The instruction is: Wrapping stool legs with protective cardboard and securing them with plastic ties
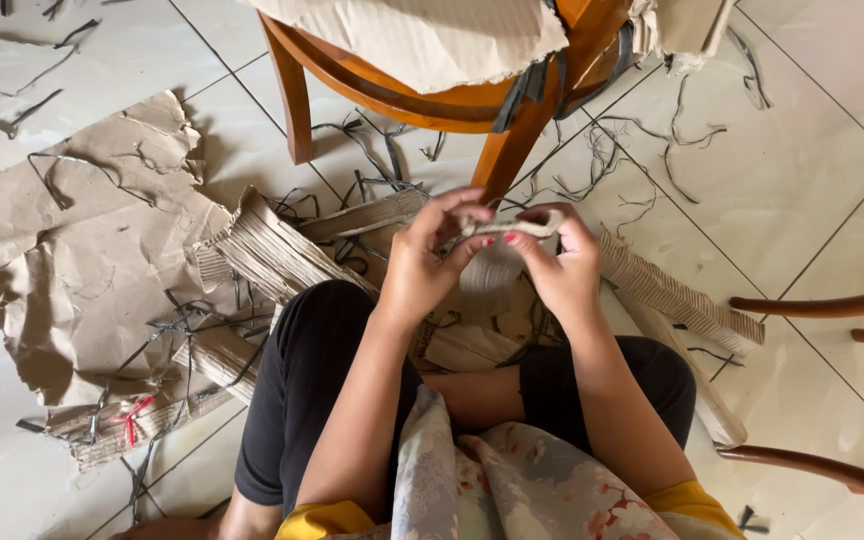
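Both hands, left hand, right hand, pinching a pale, curled cardboard strip

Wooden chair: top cut off by upper edge, only seat rim and two legs show. Cardboard sheet on seat also cropped at top.
Second chair: only curved rails enter from right edge.
Cardboard strip: middle hidden behind left hand and right hand; ends unclear.
Pale roll below hands: blurred, possibly coiled strip.
Torso, elbows cropped by bottom edge.
Small red piece on torn paper: too small to identify.
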